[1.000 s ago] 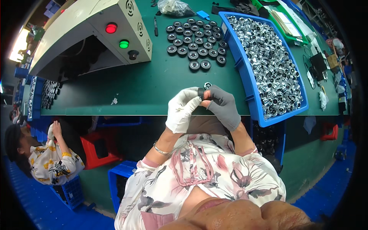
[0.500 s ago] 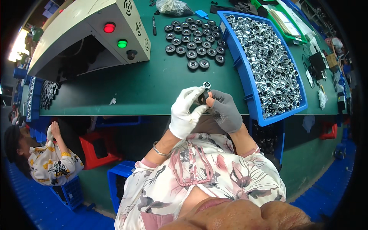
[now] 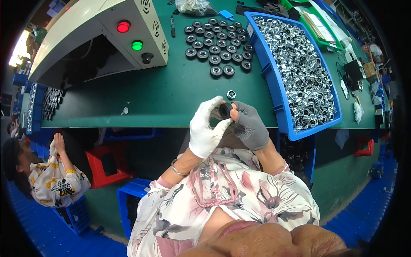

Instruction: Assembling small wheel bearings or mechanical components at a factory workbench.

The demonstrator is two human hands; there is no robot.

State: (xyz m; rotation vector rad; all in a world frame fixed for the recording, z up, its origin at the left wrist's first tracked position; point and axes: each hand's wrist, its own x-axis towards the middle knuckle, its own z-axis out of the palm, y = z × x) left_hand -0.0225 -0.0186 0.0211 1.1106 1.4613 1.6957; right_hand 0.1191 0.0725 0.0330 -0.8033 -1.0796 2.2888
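1) A black ring is held up between 2 gloved hands, over the near margin of the green table; it is seen tilted, and no silver part can be made out inside it

2) The step in hand is judged to be the positioning of this ring by the fingers; for the next move, a steady grip seems to be called for, with the opening kept free of fingertips

3) By the right hand, in a grey glove with bare fingertips, the ring is grasped: the thumb is laid against its right side, while the fingers behind are partly hidden

4) By the left hand, in a white glove, a curve is formed around the ring's left side, with the forefinger near its top and the thumb near its bottom; whether the ring is pinched there or only flanked cannot be told

5) Just beyond the fingertips, 1 silver hub is seen lying on the table, apart from the ring

6) Farther out, black wheels with silver centres are set in loose rows; to their right, a blue bin is filled with silver parts

7) To the left, a pale machine with 1 red and 1 green lamp is placed, and a dark pen is left lying between it and the wheels
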